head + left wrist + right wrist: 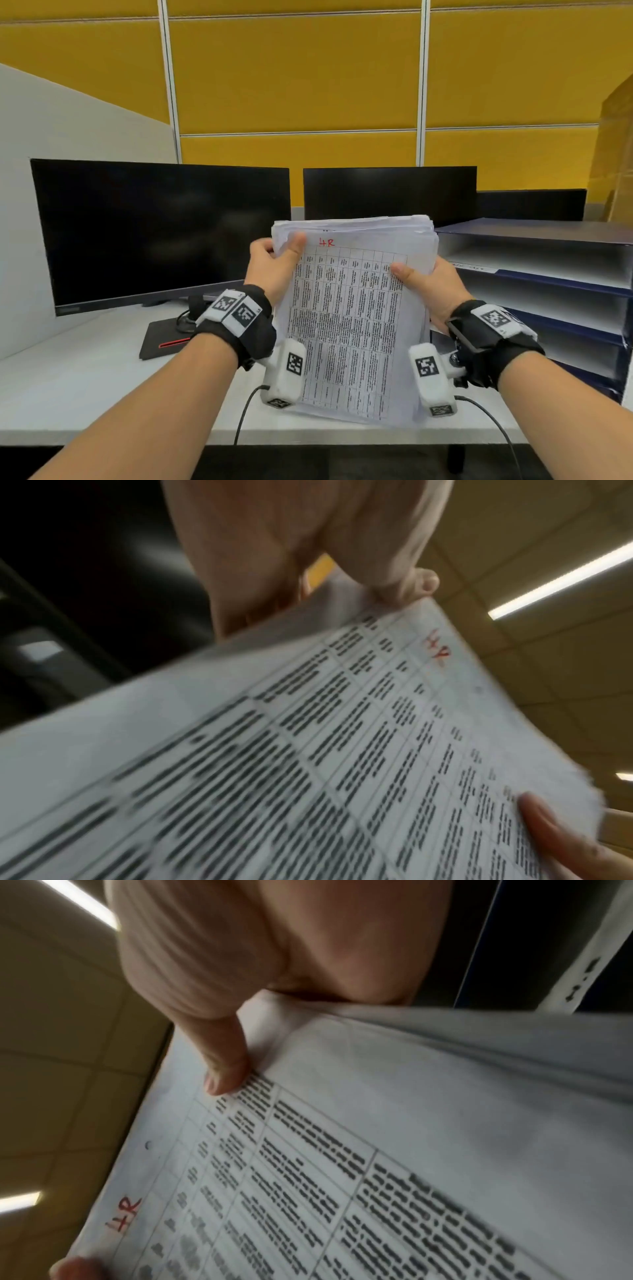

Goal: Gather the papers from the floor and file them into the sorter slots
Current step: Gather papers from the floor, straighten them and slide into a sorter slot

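Observation:
I hold a thick stack of papers (352, 318) upright above the desk, its top sheet a printed table marked "HR" in red. My left hand (274, 263) grips the stack's upper left edge, thumb on the front. My right hand (428, 284) grips the right edge, thumb pressed on the table print. The left wrist view shows the same stack (308, 750) under my left hand (394, 588). In the right wrist view my right hand (226, 1074) pinches the sheets (377, 1150). The dark blue sorter (548, 270) with white slots stands just right of the stack.
Two dark monitors (161, 229) (390, 192) stand at the back of the white desk (68, 383). A black monitor base with a red stripe (164, 339) lies left of my left wrist. Yellow partition panels (294, 75) rise behind. A brown cardboard box (616, 150) sits far right.

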Demonstrator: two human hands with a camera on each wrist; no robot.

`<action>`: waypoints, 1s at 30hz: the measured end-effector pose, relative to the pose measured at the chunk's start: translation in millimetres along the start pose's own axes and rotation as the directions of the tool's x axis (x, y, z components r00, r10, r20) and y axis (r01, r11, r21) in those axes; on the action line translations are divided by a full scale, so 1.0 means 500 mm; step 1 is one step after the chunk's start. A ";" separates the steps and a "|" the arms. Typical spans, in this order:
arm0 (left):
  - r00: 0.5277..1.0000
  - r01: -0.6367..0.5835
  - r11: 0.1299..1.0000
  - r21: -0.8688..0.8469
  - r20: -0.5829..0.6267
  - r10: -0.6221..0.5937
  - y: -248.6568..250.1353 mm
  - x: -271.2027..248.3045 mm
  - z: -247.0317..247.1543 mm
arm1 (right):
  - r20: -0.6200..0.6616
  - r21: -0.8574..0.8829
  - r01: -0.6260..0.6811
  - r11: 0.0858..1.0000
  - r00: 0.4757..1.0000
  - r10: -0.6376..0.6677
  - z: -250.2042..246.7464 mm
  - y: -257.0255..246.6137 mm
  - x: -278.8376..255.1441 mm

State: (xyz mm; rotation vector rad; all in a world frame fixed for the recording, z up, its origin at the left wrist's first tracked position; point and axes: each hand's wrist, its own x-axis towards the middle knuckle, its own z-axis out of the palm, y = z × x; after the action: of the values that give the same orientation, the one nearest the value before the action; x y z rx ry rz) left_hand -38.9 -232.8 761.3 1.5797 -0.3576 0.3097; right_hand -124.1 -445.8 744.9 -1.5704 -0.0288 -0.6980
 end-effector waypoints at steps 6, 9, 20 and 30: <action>0.990 -0.112 0.989 0.097 -0.071 0.120 0.014 -0.010 0.036 | -0.196 -0.071 0.139 0.988 0.969 -0.150 0.039 -0.019 0.001; 0.977 -0.170 0.979 0.110 -0.109 0.182 0.017 -0.014 0.031 | -0.184 -0.045 0.135 0.990 0.973 -0.141 0.038 -0.019 -0.002; 0.979 -0.041 0.997 0.070 0.200 0.026 0.007 -0.033 0.023 | -0.209 -0.049 0.052 0.997 0.976 -0.062 0.019 0.006 -0.001; 0.994 -0.095 0.995 0.003 -0.046 0.095 0.019 -0.025 0.033 | -0.128 -0.253 0.295 0.921 0.934 -0.334 0.047 -0.019 -0.018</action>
State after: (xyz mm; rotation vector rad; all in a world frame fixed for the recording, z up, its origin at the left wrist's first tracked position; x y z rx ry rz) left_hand -54.6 -248.9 764.1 1.5568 -0.3980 0.4188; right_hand -125.6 -419.8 750.3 -1.7418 -0.0803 -1.1213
